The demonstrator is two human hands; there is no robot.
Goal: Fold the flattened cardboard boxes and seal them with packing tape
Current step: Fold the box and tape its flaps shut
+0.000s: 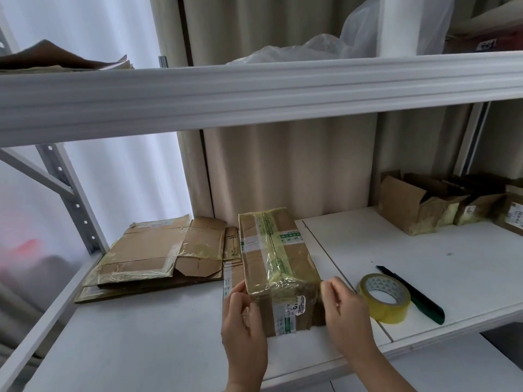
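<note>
The taped cardboard box (278, 267) stands at the lower centre of the frame on the white shelf (141, 335), and I hold its near end. My left hand (243, 326) curls round its left corner; my right hand (346, 315) pinches its right edge, fingers (329, 288) together. Flattened boxes (152, 256) lie to the left, a tape roll (385, 298) and a dark cutter (413, 297) to the right.
</note>
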